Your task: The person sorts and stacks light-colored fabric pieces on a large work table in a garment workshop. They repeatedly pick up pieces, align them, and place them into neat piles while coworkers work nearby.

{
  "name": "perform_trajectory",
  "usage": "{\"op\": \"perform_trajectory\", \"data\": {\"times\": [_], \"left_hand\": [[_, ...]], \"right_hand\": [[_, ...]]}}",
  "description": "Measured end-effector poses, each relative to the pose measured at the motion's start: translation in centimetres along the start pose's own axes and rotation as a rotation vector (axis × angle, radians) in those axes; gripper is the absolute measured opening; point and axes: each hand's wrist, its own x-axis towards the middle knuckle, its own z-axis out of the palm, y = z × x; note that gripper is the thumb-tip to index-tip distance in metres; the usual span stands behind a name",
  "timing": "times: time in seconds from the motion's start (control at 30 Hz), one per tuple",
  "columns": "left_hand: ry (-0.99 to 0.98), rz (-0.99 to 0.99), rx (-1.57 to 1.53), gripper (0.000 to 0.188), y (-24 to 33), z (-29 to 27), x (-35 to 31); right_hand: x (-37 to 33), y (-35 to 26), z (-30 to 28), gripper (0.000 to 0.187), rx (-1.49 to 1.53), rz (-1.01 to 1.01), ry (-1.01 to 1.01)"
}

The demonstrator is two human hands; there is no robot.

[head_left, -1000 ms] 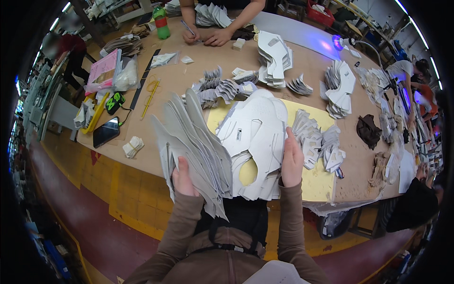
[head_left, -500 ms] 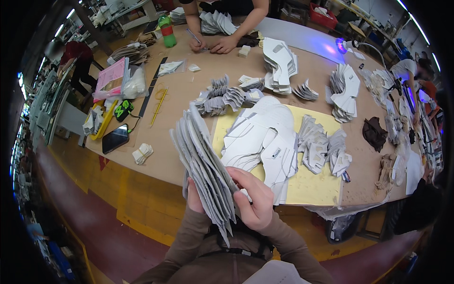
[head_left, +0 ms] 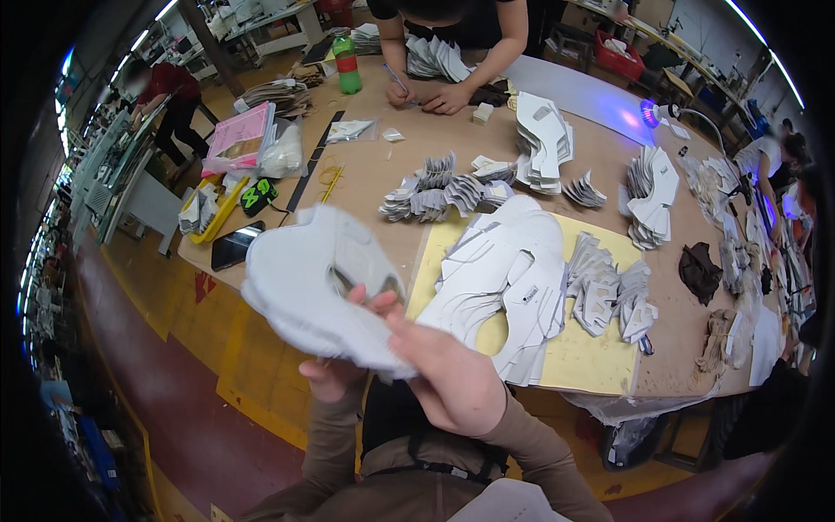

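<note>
My right hand point(head_left: 457, 378) is closed on the near right edge of a thick stack of white shoe-upper pieces point(head_left: 296, 287). The stack is tilted above the table's near left edge, blurred by motion, its broad face and an oval opening showing. Fingertips reach in at that opening. Under the stack's lower edge is my left hand point(head_left: 330, 380), fingers apart and partly hidden; whether it touches the stack I cannot tell. To the right, a fanned pile of larger white shoe-upper pieces point(head_left: 496, 261) lies on a yellow sheet point(head_left: 591, 370).
Bundles of small grey-white pieces point(head_left: 444, 187) lie beyond the sheet, and more point(head_left: 600, 283) on it. A phone point(head_left: 237, 246), yellow tray point(head_left: 209, 228) and green bottle point(head_left: 348, 65) stand left. Across the table a co-worker's hand point(head_left: 448, 98) rests near a pen. A lamp point(head_left: 652, 113) glows blue.
The stack has swung from upright, edges facing me, to lying tilted with its broad face up, further left. My right hand has moved with it; my left hand has shifted slightly left.
</note>
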Motion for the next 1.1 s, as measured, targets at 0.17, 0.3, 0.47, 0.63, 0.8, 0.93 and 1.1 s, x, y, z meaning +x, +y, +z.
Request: {"op": "perform_trajectory", "data": {"times": [0.17, 0.3, 0.47, 0.63, 0.8, 0.93, 1.1], "left_hand": [[0.187, 0.154, 0.15, 0.125, 0.8, 1.6, -0.2], [0.131, 0.109, 0.164, 0.125, 1.9, 1.1, 0.3], [0.154, 0.212, 0.188, 0.129, 2.2, 0.6, 0.9], [0.249, 0.36, 0.141, 0.133, 2.3, 1.5, 1.8], [0.041, 0.4, 0.211, 0.133, 3.0, 1.9, 1.3], [0.052, 0.592, 0.325, 0.13, 2.0, 2.6, 1.6], [0.106, 0.562, 0.353, 0.126, 2.4, 3.4, 2.3]], "right_hand": [[0.6, -1.7, 1.8, 0.072, 0.003, 0.195, 0.118], [0.9, -1.6, 2.8, 0.066, -0.026, -0.124, 0.085], [0.9, -1.5, 3.1, 0.07, -0.11, -0.003, 0.086], [1.1, -2.0, 3.7, 0.076, -0.075, -0.084, -0.088], [0.7, -0.8, 2.9, 0.091, -0.271, 0.045, 0.25], [0.6, -1.0, 3.4, 0.103, -0.12, 0.189, 0.061], [1.1, -1.0, 2.9, 0.088, 0.012, 0.132, 0.087]]}}
